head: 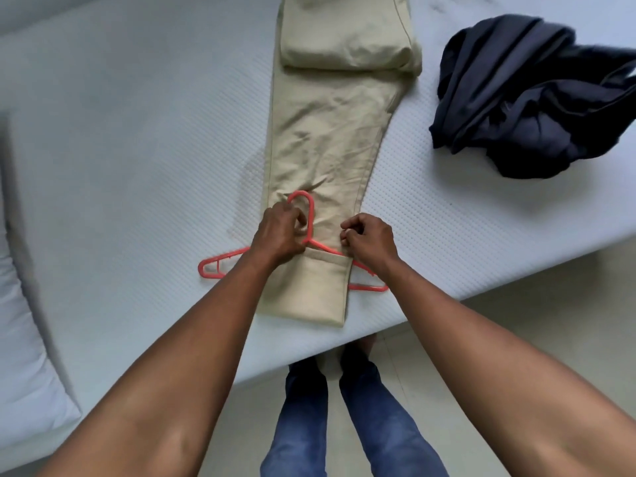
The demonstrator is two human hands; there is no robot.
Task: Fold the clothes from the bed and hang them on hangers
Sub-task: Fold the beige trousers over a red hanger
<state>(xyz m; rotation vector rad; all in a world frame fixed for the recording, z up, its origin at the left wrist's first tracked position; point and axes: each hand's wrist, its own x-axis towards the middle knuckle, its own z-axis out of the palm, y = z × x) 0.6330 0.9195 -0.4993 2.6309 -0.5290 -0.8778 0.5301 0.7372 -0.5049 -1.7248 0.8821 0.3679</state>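
Left grip [280, 232]: fingers curled round the neck of the hanger [311, 218], just under its hook.
Right grip [370, 237]: fingers curled in, pinching at the right edge of the trousers [327, 149], just above the hanger's right arm.
Hanger: coral plastic, flat on the trousers, hook pointing away from the person, bar crosswise; both ends stuck out past the cloth.
Trousers: beige, on the bed [137, 132], long axis running straight away from the grips; near end folded back over the bar, far end folded on itself.
Key relation: most of the cloth lay beyond the hook, and both grips sat level at the bar, one each side, so judged equally near for a lift.
Navy garment [537, 98]: crumpled, well to the right, not yet folded.
Pillow [24, 339]: at the left.
Writing: none readable.
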